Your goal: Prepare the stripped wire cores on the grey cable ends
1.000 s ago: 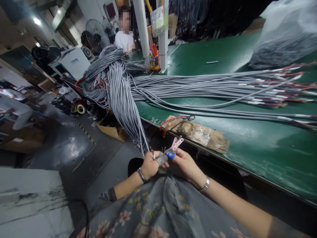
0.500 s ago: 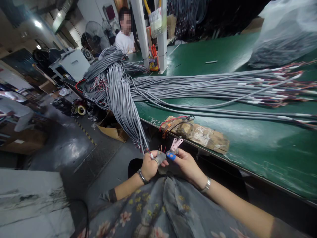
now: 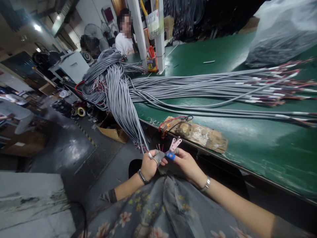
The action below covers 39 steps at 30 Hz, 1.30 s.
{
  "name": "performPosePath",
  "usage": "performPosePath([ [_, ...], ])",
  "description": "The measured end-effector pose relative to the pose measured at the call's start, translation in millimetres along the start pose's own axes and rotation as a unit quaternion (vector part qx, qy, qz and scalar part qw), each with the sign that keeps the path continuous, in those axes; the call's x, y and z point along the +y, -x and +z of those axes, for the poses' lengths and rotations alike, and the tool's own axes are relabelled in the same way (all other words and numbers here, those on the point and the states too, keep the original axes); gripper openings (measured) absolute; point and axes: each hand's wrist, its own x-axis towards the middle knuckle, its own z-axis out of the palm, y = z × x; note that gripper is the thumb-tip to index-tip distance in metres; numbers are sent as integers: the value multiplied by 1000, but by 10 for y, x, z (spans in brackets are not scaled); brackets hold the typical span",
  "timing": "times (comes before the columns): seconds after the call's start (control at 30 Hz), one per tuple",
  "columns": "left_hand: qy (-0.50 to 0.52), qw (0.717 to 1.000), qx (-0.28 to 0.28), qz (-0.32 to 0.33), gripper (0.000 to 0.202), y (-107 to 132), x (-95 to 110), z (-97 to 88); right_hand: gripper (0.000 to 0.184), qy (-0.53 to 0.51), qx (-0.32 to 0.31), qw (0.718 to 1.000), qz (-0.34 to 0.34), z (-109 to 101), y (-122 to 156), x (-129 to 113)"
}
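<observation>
My left hand [image 3: 149,165] is closed on the end of a grey cable [image 3: 149,153], and thin coloured wires [image 3: 160,146] fan out above its fingers. Grey wrapping covers its thumb. Close beside it, my right hand [image 3: 184,162] pinches a small pink two-armed clip-like tool [image 3: 175,144], with blue tape [image 3: 170,155] round the thumb. The fingertips of both hands nearly meet, and what lies between them is too small to make out. A thick bundle of grey cables [image 3: 121,96] hangs off the bench down to my left hand.
More grey cables [image 3: 188,87] lie along the green bench [image 3: 247,138]. A worn wooden board [image 3: 210,138] with red and black leads sits at its near edge. A plastic bag [image 3: 279,36] stands at the back right. Behind the post [image 3: 138,33] is a person [image 3: 124,43]. A cardboard box [image 3: 112,130] is on the floor.
Both hands hold almost the same pose and place, with the same cable and pink tool. The view has shifted slightly; the person behind the post has moved their head a little.
</observation>
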Motion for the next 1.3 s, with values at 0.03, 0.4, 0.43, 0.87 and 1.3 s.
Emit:
performPosePath([
  [0.03,-12,1000,-9,5,37,6,10,-2,42,2,6,1000,-8,7,-2,-6],
  [0.4,-57,997,-47,25,37,31,44,-15,31,-33,55,998,-3,39,-47,29],
  [0.43,-47,998,-43,21,36,28,36,-18,31,-52,64,997,5,25,-55,36],
  [0.87,92,985,-132,-63,38,-32,93,-113,44,-146,-6,988,51,-293,-138,-21],
  [1.3,80,955,-257,-127,39,-278,168,-1,43,-192,-76,978,15,-152,-255,-49],
])
